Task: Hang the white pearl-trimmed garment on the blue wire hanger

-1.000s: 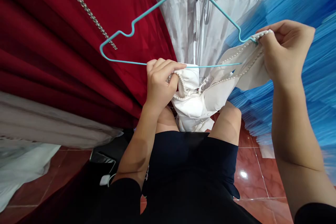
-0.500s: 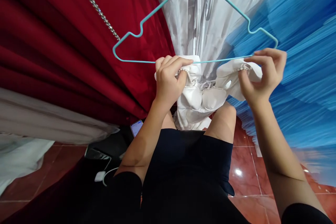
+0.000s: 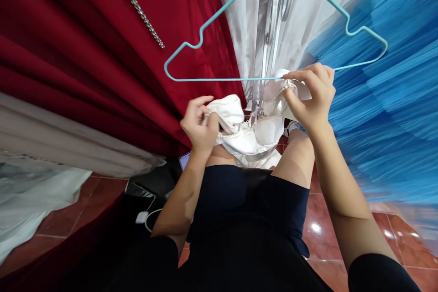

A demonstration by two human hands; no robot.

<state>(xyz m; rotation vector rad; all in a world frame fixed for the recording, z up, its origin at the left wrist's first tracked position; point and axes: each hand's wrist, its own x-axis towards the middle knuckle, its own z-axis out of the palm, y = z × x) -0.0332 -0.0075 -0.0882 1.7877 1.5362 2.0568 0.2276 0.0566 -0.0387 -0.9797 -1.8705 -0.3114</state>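
A white dress (image 3: 270, 131) with pearl-beaded edges hangs in front of my knees, its bodice cups facing up. My left hand (image 3: 199, 124) pinches the beaded edge on its left side, below and apart from the hanger. Higher up, my right hand (image 3: 312, 93) is closed on the right beaded edge, its fingertips pressing the fabric against the bottom bar of the light blue wire hanger (image 3: 222, 79). The hanger's hook lies beyond the top of the picture. Part of the dress behind my right fingers is hidden.
Red fabric (image 3: 191, 18) with a jewelled strip (image 3: 137, 7) hangs at left, blue tulle (image 3: 386, 100) at right, white cloth (image 3: 236, 13) behind. Near my left forearm are a phone (image 3: 185, 160), partly hidden, and a white charger (image 3: 141, 217). Red tiles (image 3: 328, 232) cover the floor.
My left hand has come off the hanger bar and moved down and left with its side of the dress. My right hand has shifted left along the bar, and the hanger appears further right.
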